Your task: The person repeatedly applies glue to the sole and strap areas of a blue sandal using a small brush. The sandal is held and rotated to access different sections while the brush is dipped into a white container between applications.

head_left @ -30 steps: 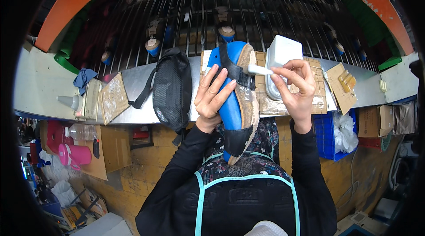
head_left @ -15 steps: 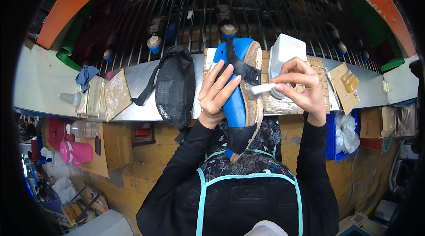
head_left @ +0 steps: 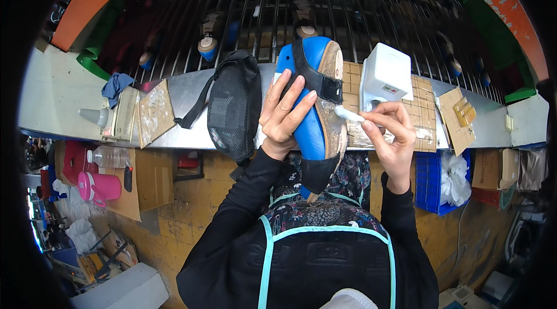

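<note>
My left hand [head_left: 284,115] grips a blue and black shoe [head_left: 311,132] from its left side, fingers spread over the blue upper. The shoe is tipped so its brown, cork-like underside turns right, with a black strap across the middle. My right hand [head_left: 394,138] pinches a slim white applicator [head_left: 350,114] between thumb and fingertips. The applicator's pale tip is at or very close to the underside, just below the strap. Behind my right hand, a white plastic container [head_left: 387,71] stands on a brown taped cardboard mat [head_left: 426,117].
Beyond the metal-topped bench [head_left: 188,94], a rack of dark rods [head_left: 261,13] has several blue shoes in it. Left of the shoe lies a black mesh bag [head_left: 235,109]. Cardboard pieces [head_left: 155,113] lie on the bench; a blue crate [head_left: 432,187] sits below on the right.
My right hand has come nearer to me, away from the container, with the applicator now slanting down to the right. My left hand keeps its hold on the shoe.
</note>
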